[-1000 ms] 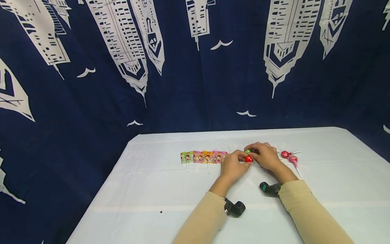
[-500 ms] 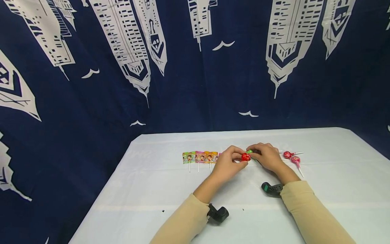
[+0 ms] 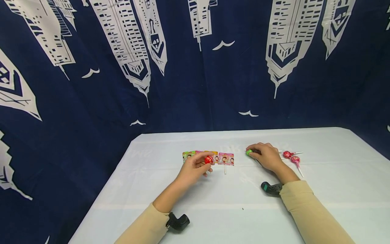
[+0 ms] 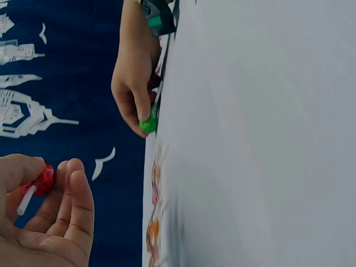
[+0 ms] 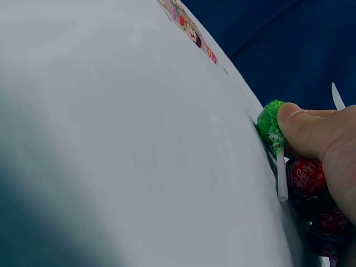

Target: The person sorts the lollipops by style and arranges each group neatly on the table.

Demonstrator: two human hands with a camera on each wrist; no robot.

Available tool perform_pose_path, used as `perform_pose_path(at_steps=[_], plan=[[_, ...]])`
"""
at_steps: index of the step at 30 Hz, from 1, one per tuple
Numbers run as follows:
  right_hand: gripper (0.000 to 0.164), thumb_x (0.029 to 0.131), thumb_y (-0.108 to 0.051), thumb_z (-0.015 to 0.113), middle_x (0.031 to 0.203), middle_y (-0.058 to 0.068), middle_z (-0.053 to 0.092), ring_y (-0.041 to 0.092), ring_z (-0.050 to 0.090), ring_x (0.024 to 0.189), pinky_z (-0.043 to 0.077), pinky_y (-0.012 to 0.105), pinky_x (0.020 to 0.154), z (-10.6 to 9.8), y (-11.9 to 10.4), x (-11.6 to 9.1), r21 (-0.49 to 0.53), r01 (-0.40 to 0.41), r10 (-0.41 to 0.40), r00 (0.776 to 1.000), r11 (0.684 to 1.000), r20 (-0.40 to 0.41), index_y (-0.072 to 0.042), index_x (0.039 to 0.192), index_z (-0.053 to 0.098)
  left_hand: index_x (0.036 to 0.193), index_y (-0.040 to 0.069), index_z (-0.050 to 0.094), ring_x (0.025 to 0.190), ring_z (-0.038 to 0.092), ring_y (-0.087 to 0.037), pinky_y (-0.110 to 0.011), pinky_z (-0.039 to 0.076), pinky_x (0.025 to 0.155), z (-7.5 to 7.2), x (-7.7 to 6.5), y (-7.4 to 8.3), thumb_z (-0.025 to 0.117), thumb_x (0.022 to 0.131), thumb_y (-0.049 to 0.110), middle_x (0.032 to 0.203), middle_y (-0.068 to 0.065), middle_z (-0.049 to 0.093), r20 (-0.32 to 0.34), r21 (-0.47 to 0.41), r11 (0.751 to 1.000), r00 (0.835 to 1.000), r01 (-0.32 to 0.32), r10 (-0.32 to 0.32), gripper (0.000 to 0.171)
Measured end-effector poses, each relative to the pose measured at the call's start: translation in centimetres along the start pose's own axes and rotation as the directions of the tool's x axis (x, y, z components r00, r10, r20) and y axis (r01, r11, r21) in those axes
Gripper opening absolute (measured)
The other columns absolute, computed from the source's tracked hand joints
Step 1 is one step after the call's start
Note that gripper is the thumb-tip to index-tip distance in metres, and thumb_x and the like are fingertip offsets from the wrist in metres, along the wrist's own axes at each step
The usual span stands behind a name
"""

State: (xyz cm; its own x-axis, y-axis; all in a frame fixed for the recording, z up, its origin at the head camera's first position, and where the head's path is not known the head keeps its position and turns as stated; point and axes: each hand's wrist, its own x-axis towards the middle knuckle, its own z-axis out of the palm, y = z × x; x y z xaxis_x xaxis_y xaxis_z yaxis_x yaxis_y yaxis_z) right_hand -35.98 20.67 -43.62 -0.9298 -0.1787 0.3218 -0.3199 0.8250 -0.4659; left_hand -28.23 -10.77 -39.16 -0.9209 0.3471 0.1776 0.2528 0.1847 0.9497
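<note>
My left hand (image 3: pixel 191 169) pinches a round red lollipop (image 3: pixel 208 159) between thumb and fingers, over the row of flat-wrapped lollipops. In the left wrist view the red lollipop's white stick (image 4: pixel 26 201) points down toward the palm. My right hand (image 3: pixel 266 156) rests low at the table and holds a green round lollipop (image 5: pixel 271 123) by its wrapped head. A pink flat-wrapped lollipop (image 3: pixel 226 158) lies uncovered at the row's right end. Green and orange flat-wrapped ones are partly hidden behind my left hand.
Right of my right hand lie a red lollipop (image 3: pixel 287 155) and a pink-red lollipop (image 3: pixel 295 159), with more white sticks partly hidden by the hand. The white table (image 3: pixel 213 210) ends at a dark blue curtain (image 3: pixel 182 101) printed with white buildings.
My left hand has moved left with the red lollipop, away from my right hand to above the flat-wrapped row. My right hand has stayed in place with the green lollipop.
</note>
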Motion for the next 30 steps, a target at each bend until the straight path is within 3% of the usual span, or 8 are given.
perform_pose_path(at_steps=[4, 9, 15, 23, 30], plan=[[0.023, 0.095, -0.022, 0.067, 0.122, 0.017, 0.069, 0.039, 0.055, 0.110, 0.032, 0.059, 0.093, 0.0, 0.0, -0.1, -0.008, -0.001, 0.002, 1.000, 1.000, 0.002, -0.015, 0.117, 0.071, 0.135, 0.014, 0.062, 0.089, 0.072, -0.031, -0.032, 0.058, 0.070, -2.0, -1.0, -1.1, 0.060, 0.096, 0.003, 0.112, -0.027, 0.067, -0.067, -0.043, 0.995, 0.994, 0.086, -0.088, 0.040], [0.023, 0.095, -0.022, 0.067, 0.120, 0.016, 0.069, 0.039, 0.055, 0.109, 0.033, 0.059, 0.092, -0.1, -0.2, -0.1, -0.008, -0.006, 0.006, 1.000, 1.000, -0.003, -0.015, 0.117, 0.071, 0.135, 0.010, 0.063, 0.090, 0.072, -0.036, -0.038, 0.059, 0.072, -3.9, -2.0, -2.0, 0.057, 0.096, 0.006, 0.110, -0.026, 0.070, -0.132, -0.013, 0.990, 0.982, 0.137, -0.137, 0.039], [0.025, 0.095, -0.023, 0.067, 0.121, 0.016, 0.069, 0.039, 0.055, 0.109, 0.033, 0.060, 0.093, -0.1, -0.4, -0.1, -0.013, -0.010, 0.010, 1.000, 1.000, 0.003, -0.015, 0.118, 0.071, 0.131, 0.008, 0.065, 0.086, 0.073, -0.025, -0.025, 0.054, 0.063, -5.8, -2.7, -3.1, 0.064, 0.093, 0.005, 0.107, -0.021, 0.071, -0.200, 0.068, 0.981, 0.965, 0.184, -0.167, 0.038], [0.025, 0.095, -0.022, 0.067, 0.122, 0.017, 0.069, 0.040, 0.055, 0.112, 0.032, 0.061, 0.094, -0.1, -0.1, -0.2, -0.012, -0.009, 0.009, 1.000, 1.000, 0.000, -0.014, 0.118, 0.071, 0.113, 0.010, 0.073, 0.079, 0.059, -0.013, -0.024, 0.046, 0.064, -7.3, -3.3, -3.8, 0.074, 0.087, 0.010, 0.097, -0.004, 0.074, -0.289, 0.263, 0.942, 0.949, 0.207, -0.127, 0.026], [0.024, 0.094, -0.021, 0.068, 0.123, 0.018, 0.069, 0.042, 0.056, 0.113, 0.031, 0.060, 0.093, 0.1, 0.0, -0.1, -0.010, 0.000, 0.000, 1.000, 1.000, -0.018, -0.015, 0.117, 0.072, 0.102, 0.014, 0.075, 0.071, 0.051, -0.014, -0.023, 0.038, 0.060, -7.8, -3.8, -4.3, 0.079, 0.083, 0.011, 0.085, 0.000, 0.067, -0.279, 0.378, 0.908, 0.957, 0.183, -0.077, 0.020]])
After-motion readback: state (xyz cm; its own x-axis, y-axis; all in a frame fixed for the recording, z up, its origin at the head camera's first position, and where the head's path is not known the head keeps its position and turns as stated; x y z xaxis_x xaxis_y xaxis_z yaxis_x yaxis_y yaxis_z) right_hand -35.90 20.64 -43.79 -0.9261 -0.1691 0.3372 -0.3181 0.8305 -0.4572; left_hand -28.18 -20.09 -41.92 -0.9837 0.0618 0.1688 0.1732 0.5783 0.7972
